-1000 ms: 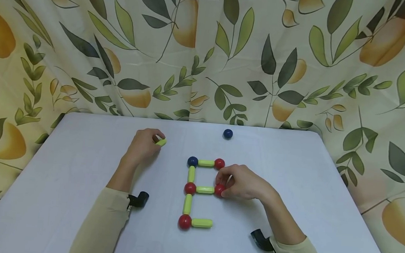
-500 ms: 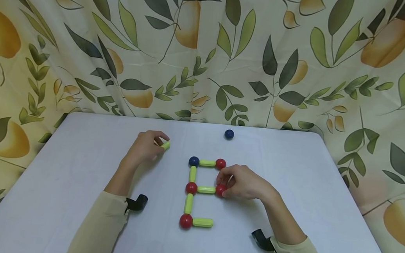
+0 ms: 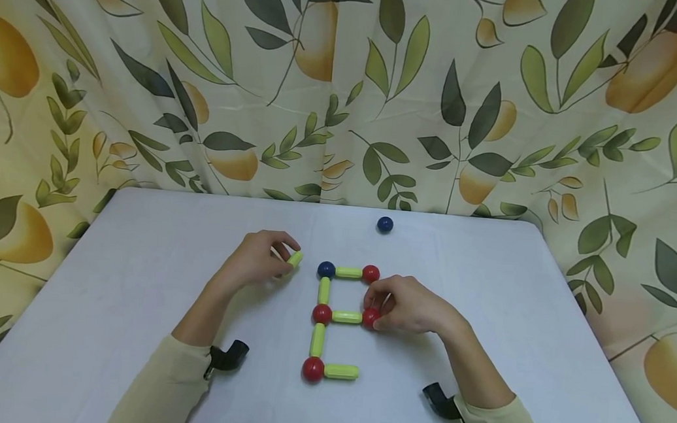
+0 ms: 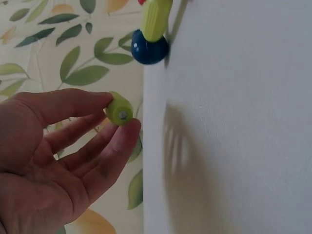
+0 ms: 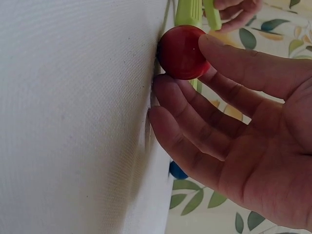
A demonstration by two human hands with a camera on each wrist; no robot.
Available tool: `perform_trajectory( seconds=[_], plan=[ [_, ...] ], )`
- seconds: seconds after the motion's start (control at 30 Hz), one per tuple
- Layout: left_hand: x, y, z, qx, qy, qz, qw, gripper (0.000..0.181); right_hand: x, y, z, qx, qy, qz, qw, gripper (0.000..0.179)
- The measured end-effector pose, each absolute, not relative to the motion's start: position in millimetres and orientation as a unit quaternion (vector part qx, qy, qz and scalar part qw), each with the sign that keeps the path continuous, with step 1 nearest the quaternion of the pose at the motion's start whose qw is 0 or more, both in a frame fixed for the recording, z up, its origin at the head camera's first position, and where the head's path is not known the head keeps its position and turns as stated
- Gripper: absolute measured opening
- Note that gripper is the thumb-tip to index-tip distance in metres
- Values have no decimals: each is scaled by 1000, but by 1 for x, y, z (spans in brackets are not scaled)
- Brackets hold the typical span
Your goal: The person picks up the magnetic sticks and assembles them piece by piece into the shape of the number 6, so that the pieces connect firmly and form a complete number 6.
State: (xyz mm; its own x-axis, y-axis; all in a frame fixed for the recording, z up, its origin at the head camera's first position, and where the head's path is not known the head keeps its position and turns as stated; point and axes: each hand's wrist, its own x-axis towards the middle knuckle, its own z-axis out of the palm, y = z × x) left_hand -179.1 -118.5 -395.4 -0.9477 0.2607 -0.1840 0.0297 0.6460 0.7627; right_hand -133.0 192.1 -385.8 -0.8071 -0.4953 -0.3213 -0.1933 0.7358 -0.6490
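My left hand (image 3: pixel 260 260) pinches a yellow-green magnetic rod (image 4: pixel 118 110) between thumb and fingers, raised off the table and left of the figure. In the left wrist view a silvery spot shows in the rod's end. My right hand (image 3: pixel 411 305) holds a red ball (image 5: pixel 182 52) with thumb and fingertips, at the right end of the figure's middle rod (image 3: pixel 346 317). This figure of rods and balls lies on the table: a blue ball (image 3: pixel 326 270) at top left, a red ball (image 3: pixel 371 274) at top right, red balls at middle left and bottom left (image 3: pixel 313 369).
A loose blue ball (image 3: pixel 385 224) lies near the back edge of the white table (image 3: pixel 153 244). From the bottom-left ball a rod (image 3: pixel 342 371) points right, its far end free. A patterned curtain (image 3: pixel 347 94) hangs behind the table.
My left hand has moved right and slightly nearer with the rod, which has tipped more upright in the head view. The right hand stays at the red ball.
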Motion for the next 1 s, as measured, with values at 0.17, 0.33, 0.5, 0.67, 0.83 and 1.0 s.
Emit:
perform_trajectory(
  seconds=[0.17,0.33,0.5,0.67,0.83,1.0],
  plan=[
    [-168,-108,-391,92,885,428,159,32,-133,192,-386,-190,899,-309,245,25],
    [-157,-97,-389,89,871,450,174,32,-134,193,-387,-196,898,-308,245,24],
    [-143,-84,-390,83,857,470,193,30,-136,196,-388,-206,895,-310,245,24],
    [-130,-72,-390,87,838,494,214,29,-139,199,-388,-222,888,-314,251,24],
    [-120,-60,-392,99,815,520,234,29,-142,204,-387,-241,877,-324,262,23],
    [-111,-50,-394,98,806,530,246,29,-143,206,-388,-249,870,-330,268,24]
  ],
)
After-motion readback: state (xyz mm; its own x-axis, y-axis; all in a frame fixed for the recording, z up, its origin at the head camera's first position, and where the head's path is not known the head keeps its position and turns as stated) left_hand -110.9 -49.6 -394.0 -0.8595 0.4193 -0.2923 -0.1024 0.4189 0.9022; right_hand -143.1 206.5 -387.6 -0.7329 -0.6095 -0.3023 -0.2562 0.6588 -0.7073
